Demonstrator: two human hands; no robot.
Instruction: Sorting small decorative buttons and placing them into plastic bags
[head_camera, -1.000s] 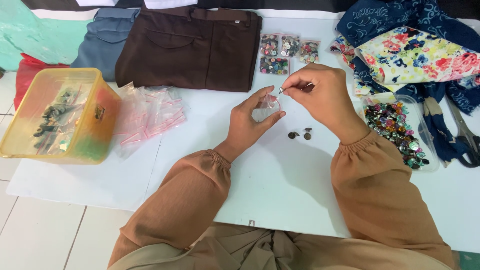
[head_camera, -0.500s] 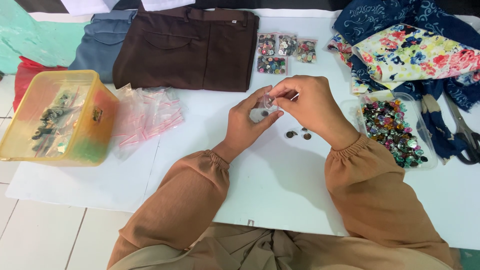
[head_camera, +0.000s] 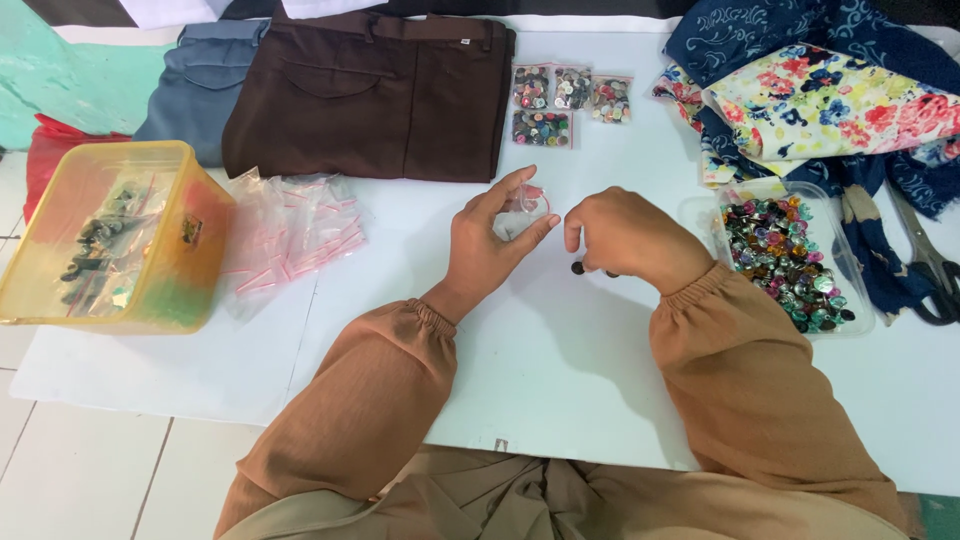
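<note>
Head view | left hand (head_camera: 487, 240) pinches small clear bag (head_camera: 524, 208) | right hand (head_camera: 625, 238) curled over dark buttons (head_camera: 578, 268)

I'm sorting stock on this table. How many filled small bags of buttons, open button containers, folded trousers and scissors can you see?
Filled small button bags: 4
Open containers of buttons, yellow tub and clear tray: 2
Folded trousers, brown and blue-grey: 2
Scissors: 1
Total: 9
</note>
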